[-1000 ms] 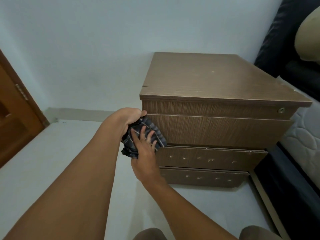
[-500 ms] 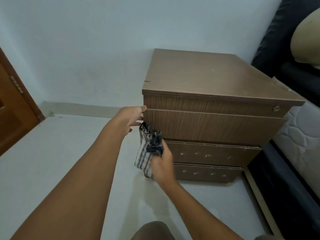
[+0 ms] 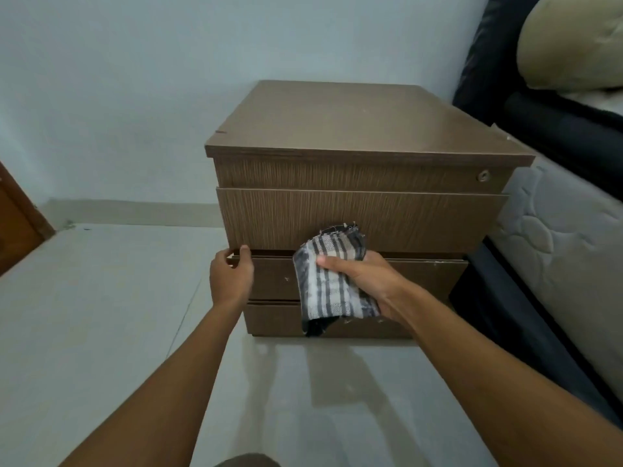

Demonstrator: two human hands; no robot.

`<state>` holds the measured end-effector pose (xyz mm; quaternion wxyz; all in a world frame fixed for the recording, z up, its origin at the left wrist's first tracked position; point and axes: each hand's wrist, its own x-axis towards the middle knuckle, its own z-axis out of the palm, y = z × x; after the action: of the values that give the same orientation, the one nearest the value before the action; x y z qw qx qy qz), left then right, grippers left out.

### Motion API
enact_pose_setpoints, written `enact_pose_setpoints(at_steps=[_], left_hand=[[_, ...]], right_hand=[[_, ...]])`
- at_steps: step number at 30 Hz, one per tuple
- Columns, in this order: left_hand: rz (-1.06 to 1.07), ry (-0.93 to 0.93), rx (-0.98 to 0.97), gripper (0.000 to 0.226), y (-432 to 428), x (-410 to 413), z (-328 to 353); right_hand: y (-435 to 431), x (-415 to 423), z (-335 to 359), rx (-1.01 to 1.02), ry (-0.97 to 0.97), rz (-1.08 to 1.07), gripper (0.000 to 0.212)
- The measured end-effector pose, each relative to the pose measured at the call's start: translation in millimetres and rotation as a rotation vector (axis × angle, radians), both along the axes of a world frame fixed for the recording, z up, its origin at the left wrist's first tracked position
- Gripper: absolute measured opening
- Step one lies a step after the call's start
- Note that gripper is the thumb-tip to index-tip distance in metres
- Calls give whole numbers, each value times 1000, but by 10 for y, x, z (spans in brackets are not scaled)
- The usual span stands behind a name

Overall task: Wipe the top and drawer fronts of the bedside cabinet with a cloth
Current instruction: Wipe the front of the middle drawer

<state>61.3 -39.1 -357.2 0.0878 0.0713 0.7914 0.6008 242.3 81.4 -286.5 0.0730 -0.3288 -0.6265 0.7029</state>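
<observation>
R grip (image 3: 367, 284) holds cloth (image 3: 325, 291) at mid drawer (image 3: 428, 278); L grip (image 3: 231, 278) clasps drawer's corner.

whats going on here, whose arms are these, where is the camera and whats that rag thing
There is no machine here. The arms belong to a person, and the single picture comes from a camera worn on their head, looking forward and down, so you see roughly what they see.

In front of them a brown cabinet with stacked drawer fronts stands on a pale floor, next to a mattress on the right.

The right hand holds a checked cloth in front of the middle drawer; that cloth is the rag, used for wiping the cabinet. The left hand grips that drawer's top left corner.
</observation>
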Motion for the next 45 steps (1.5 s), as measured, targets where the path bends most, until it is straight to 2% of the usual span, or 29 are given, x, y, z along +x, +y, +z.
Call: enact_pose_setpoints(at_steps=[7, 13, 17, 23, 27, 28, 33, 37, 40, 45], left_hand=[[123, -97, 54, 35, 111, 69, -90], [168, -137, 89, 24, 122, 32, -41], [152, -146, 78, 26, 85, 71, 26], [164, -229, 119, 25, -30, 175, 70], [175, -251, 139, 32, -111, 237, 37], [179, -249, 141, 36, -124, 263, 32], [170, -224, 129, 38, -159, 286, 0], [144, -227, 121, 38, -182, 249, -27], [132, -225, 122, 37, -186, 216, -63], [139, -217, 132, 36, -168, 260, -67]], right_hand=[[92, 277, -211, 272, -11, -43, 10], [63, 526, -326, 630, 7, 2, 10], [149, 801, -321, 770, -23, -103, 5], [449, 1365, -217, 1102, -89, -416, 25], [652, 1607, -297, 1374, -196, -528, 1], [706, 1629, -323, 1419, -239, -532, 7], [912, 1558, -484, 1494, -428, -368, 23], [984, 1409, -604, 1350, -434, -184, 29], [998, 1328, -621, 1267, -381, -170, 16], [1000, 1239, -604, 1354, -390, -152, 6]])
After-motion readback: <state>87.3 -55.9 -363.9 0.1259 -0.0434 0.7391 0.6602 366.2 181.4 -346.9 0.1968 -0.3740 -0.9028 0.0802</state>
